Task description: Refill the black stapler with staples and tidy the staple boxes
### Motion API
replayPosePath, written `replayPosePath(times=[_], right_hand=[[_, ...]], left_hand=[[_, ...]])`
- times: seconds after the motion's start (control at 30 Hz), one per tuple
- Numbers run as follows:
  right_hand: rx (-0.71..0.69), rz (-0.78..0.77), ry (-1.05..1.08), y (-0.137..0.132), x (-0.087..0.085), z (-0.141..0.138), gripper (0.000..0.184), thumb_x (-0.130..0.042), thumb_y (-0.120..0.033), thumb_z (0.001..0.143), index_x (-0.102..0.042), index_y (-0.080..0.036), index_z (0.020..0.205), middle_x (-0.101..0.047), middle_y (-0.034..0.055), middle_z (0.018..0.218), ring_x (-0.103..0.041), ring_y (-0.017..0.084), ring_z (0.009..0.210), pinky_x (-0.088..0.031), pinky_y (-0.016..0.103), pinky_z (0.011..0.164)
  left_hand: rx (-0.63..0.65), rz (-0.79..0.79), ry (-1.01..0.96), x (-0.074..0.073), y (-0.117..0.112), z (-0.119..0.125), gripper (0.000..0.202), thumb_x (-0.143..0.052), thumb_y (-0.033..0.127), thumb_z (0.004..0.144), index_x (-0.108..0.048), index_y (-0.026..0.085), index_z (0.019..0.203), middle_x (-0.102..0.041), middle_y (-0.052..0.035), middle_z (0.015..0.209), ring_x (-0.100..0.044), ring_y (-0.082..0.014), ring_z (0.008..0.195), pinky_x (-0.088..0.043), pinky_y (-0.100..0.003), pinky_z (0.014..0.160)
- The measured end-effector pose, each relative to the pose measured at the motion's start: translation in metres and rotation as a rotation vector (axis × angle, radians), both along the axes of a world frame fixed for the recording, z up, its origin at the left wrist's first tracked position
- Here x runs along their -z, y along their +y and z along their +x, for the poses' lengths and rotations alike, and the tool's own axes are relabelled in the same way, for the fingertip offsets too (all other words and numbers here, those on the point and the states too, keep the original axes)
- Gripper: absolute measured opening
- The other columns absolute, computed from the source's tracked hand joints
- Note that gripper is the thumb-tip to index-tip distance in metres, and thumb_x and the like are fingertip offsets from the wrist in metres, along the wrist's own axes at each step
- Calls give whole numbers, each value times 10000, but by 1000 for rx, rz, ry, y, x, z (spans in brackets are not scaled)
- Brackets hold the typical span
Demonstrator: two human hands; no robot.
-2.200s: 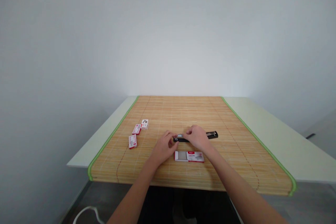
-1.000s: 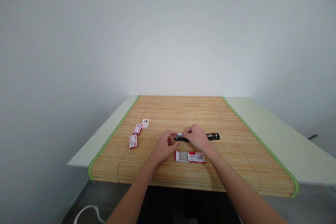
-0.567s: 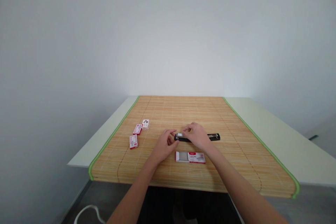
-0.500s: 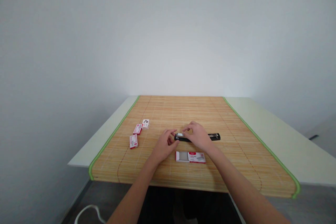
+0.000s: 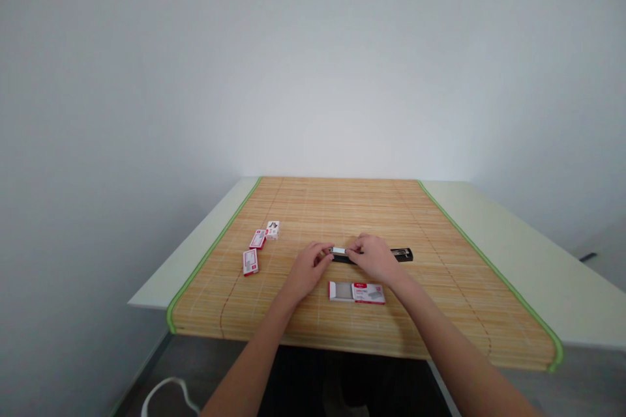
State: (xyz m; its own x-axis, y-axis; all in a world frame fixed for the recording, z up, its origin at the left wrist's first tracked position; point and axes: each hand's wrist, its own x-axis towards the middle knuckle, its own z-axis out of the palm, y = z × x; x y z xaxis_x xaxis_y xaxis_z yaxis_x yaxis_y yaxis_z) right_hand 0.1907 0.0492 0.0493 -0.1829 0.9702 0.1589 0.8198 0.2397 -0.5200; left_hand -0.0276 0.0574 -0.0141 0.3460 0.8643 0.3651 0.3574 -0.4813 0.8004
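A long black stapler [image 5: 402, 254] lies opened flat on the bamboo mat [image 5: 342, 215]. My left hand [image 5: 307, 270] pinches its left end, where a silvery strip [image 5: 338, 251] shows between the fingertips of both hands. My right hand [image 5: 375, 258] curls over the stapler's middle, fingertips on that strip. Just in front of my hands lies an open red and white staple box [image 5: 357, 292] with grey staples inside.
Three small red and white staple boxes [image 5: 250, 262] [image 5: 257, 238] [image 5: 272, 229] lie on the mat's left side. The mat has green edging and covers a pale table [image 5: 538, 273] set against a white wall. A white cable [image 5: 163, 391] lies on the floor below left.
My right hand has shifted slightly toward me along the stapler, and its fingertips now meet my left hand's at the silvery strip. The stapler has barely moved.
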Motion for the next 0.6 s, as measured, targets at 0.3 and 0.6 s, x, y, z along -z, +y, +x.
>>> replayPosePath(times=[0.3, 0.6], right_hand=[[76, 9, 122, 5, 10, -6, 296, -633, -363, 871, -757, -202, 656, -668, 23, 586, -609, 176, 625, -378, 266, 616], [103, -4, 216, 13, 15, -10, 399, -602, -460, 864, -710, -184, 598, -620, 4, 540, -523, 139, 523, -314, 260, 526]], left_hand=[[-9, -2, 4, -1, 1, 1, 285, -563, 318, 985, -688, 255, 1234, -689, -48, 1056, -638, -189, 913, -509, -314, 820], [-20, -13, -57, -4, -1, 1, 295, -592, 327, 968, -682, 265, 1242, -684, -37, 1057, -638, -181, 908, -509, -306, 804]])
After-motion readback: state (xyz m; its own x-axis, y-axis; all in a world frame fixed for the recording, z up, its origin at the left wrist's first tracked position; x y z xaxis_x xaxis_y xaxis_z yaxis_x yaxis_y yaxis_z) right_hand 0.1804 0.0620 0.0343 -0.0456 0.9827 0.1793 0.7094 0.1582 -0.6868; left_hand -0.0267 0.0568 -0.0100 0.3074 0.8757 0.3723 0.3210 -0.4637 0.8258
